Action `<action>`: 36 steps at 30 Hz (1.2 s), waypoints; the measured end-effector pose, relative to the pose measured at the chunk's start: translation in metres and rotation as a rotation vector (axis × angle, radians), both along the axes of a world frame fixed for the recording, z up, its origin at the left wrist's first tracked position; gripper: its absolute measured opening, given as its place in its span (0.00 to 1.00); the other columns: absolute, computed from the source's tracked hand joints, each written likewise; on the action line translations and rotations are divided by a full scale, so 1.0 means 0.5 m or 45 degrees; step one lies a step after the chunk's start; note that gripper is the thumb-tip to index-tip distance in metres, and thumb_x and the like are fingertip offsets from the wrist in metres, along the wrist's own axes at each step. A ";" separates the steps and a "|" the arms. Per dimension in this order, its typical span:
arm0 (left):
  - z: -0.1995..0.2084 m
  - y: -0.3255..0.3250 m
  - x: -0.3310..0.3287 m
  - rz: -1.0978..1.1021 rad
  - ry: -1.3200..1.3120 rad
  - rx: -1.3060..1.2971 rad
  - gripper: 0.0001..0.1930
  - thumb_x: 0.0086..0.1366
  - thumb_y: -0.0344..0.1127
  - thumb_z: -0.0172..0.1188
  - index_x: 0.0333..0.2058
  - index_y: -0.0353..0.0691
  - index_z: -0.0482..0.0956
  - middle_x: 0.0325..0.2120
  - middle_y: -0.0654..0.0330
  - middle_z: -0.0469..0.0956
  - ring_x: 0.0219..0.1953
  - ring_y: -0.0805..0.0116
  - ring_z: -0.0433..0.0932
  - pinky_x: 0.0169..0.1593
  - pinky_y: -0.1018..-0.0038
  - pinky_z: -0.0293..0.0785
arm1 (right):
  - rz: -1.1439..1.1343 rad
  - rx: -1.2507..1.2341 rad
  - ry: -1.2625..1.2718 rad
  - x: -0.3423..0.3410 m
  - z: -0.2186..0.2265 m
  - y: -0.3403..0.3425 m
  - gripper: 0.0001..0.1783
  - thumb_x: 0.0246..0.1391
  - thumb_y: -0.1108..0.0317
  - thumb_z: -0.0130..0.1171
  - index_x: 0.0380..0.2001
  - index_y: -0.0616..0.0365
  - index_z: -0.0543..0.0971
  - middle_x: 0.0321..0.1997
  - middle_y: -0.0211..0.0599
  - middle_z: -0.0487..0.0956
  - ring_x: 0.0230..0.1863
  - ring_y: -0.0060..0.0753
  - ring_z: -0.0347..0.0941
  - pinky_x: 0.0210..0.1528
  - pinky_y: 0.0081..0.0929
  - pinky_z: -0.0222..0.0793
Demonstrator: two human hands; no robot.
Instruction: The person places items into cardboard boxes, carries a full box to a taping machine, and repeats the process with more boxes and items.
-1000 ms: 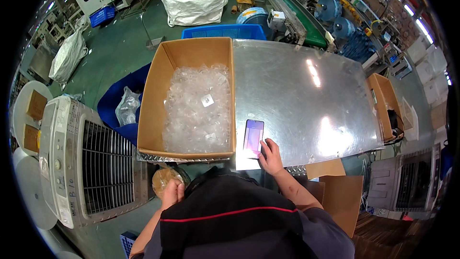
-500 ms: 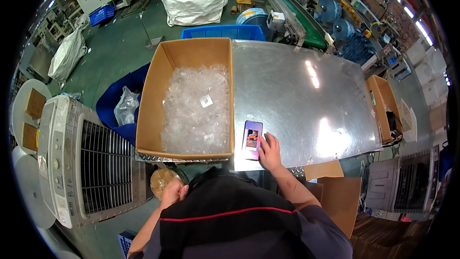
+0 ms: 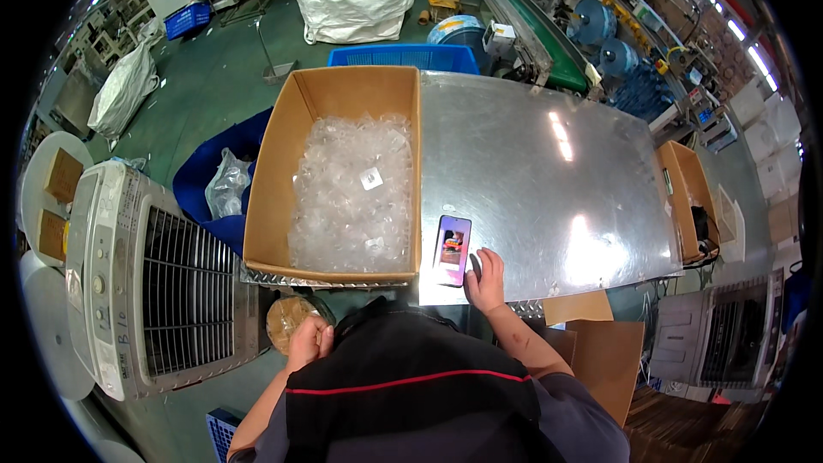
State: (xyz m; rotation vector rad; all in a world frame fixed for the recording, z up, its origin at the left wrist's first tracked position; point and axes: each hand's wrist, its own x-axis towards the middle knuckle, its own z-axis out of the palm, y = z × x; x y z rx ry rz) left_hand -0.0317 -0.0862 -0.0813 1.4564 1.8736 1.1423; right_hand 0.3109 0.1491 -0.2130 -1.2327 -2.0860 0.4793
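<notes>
A smartphone (image 3: 451, 250) with a lit pink and purple screen lies face up near the front left corner of the metal table (image 3: 531, 180). Just right of it, my right hand (image 3: 488, 285) rests on the table, fingers apart and slightly bent. A dark patch shows between these fingers and the phone; whether it is shadow or a small thing, I cannot tell. My left hand (image 3: 309, 345) is closed low by my body, beside a round tan item (image 3: 287, 322); the inside of its fist is hidden. Left of the phone stands an open cardboard box (image 3: 279, 163) of clear plastic pieces (image 3: 351, 197).
A blue crate (image 3: 403, 57) stands behind the box, and a blue container (image 3: 193, 180) with clear bags is left of it. A grey slatted appliance (image 3: 120, 283) sits at lower left. Another cardboard box (image 3: 686, 206) stands at the table's right end, with a green conveyor (image 3: 523, 21) beyond.
My right hand has shifted slightly right and its fingers have drawn in beside the phone. The left hand stays closed in nearly the same place. The whole view has moved a little.
</notes>
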 end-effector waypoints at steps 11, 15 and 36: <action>0.002 -0.002 0.016 0.141 -0.038 -0.036 0.09 0.66 0.32 0.61 0.30 0.39 0.70 0.26 0.53 0.75 0.28 0.55 0.76 0.34 0.65 0.72 | -0.024 -0.118 -0.129 -0.012 -0.003 0.005 0.36 0.54 0.66 0.60 0.65 0.64 0.62 0.64 0.54 0.67 0.68 0.60 0.58 0.70 0.49 0.54; 0.003 -0.005 0.010 0.071 0.023 -0.031 0.09 0.66 0.32 0.62 0.29 0.40 0.71 0.25 0.53 0.75 0.28 0.54 0.76 0.34 0.65 0.72 | -0.030 -0.149 -0.205 -0.014 0.001 0.004 0.38 0.55 0.64 0.60 0.67 0.63 0.60 0.64 0.57 0.68 0.68 0.59 0.58 0.70 0.47 0.54; 0.029 0.013 0.014 -0.031 -0.044 0.014 0.11 0.66 0.34 0.61 0.26 0.38 0.71 0.21 0.53 0.71 0.25 0.53 0.73 0.31 0.64 0.70 | -0.027 -0.129 -0.217 -0.008 0.022 -0.002 0.36 0.55 0.64 0.59 0.64 0.68 0.62 0.62 0.58 0.69 0.65 0.58 0.62 0.68 0.47 0.57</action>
